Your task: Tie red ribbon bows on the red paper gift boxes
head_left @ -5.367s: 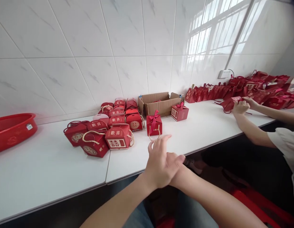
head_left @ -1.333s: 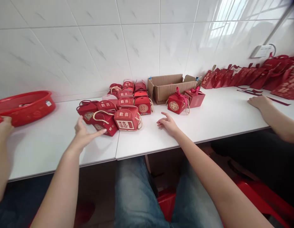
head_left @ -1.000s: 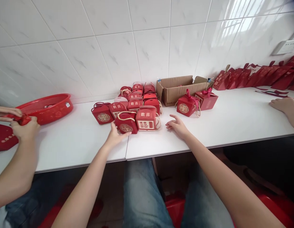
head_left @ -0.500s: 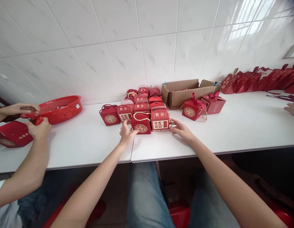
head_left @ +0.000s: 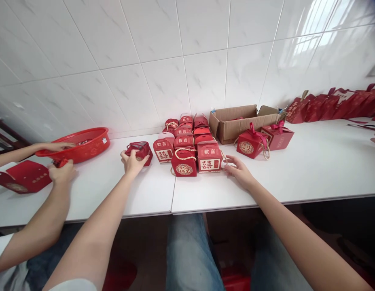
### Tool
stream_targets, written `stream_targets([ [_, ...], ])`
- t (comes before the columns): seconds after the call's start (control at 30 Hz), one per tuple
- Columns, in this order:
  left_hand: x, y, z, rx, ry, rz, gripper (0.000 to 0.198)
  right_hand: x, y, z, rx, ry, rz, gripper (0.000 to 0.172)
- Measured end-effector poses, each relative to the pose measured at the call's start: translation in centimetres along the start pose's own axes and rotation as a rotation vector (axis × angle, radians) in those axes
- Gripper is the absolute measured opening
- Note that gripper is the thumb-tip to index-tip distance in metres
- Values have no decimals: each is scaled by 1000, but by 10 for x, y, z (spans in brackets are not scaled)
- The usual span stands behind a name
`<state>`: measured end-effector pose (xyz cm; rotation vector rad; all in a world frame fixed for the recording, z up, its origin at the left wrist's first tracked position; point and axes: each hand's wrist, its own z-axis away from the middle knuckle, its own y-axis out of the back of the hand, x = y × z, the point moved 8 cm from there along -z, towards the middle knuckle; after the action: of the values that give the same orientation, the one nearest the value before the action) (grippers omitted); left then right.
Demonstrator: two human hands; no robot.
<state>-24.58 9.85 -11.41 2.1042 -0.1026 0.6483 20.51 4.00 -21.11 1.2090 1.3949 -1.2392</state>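
A cluster of several small red gift boxes [head_left: 187, 139] with rope handles stands on the white table [head_left: 311, 169] near the wall. My left hand [head_left: 132, 163] is wrapped round the leftmost red box [head_left: 140, 150], tilting it. My right hand [head_left: 240, 171] lies on the table with fingers spread, fingertips touching the rope handle of the front red-and-white box [head_left: 209, 157]. Beside that box sits a dark red box with a gold emblem [head_left: 183, 165].
An open cardboard carton [head_left: 244, 121] sits at the wall, two ribboned red boxes [head_left: 263, 139] before it. A row of flat red boxes [head_left: 333, 105] lines the far right. At left, another person's hands [head_left: 61, 171] work by a red basin [head_left: 76, 143] and a flat red box [head_left: 22, 178].
My left hand has moved left from the front boxes and closed round the leftmost box. My right hand has stayed by the front box. The view has shifted left.
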Motion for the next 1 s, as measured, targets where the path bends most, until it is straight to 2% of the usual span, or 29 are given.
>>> stream_targets([
  [0.13,-11,16,26,-3,-57,-8,57,-7,-5,2,-30,19,37,59],
  [0.3,7,38,86,-10,-318,27,58,-18,-21,7,-208,69,98,63],
  [0.37,19,32,103,-57,-323,34,64,-20,-21,8,-216,75,109,63],
  [0.43,37,17,112,-122,-320,36,66,-18,-20,8,-217,73,124,65],
  [0.53,67,-9,112,-185,-308,80,68,-13,-22,7,-239,67,174,68],
  [0.63,84,-27,109,-242,-219,205,61,-11,-24,6,-245,85,239,72],
  [0.7,87,-25,110,-194,-179,296,61,-12,-24,6,-234,103,259,72],
  [0.77,87,-15,114,-94,-197,310,71,-14,-25,6,-229,118,253,68],
  [0.83,92,-4,120,13,-309,225,91,-15,-25,6,-238,125,240,64],
  [0.9,105,0,127,70,-502,92,105,-14,-25,6,-248,129,242,60],
  [1.0,125,-15,133,12,-719,-85,101,-12,-25,4,-273,148,270,57],
])
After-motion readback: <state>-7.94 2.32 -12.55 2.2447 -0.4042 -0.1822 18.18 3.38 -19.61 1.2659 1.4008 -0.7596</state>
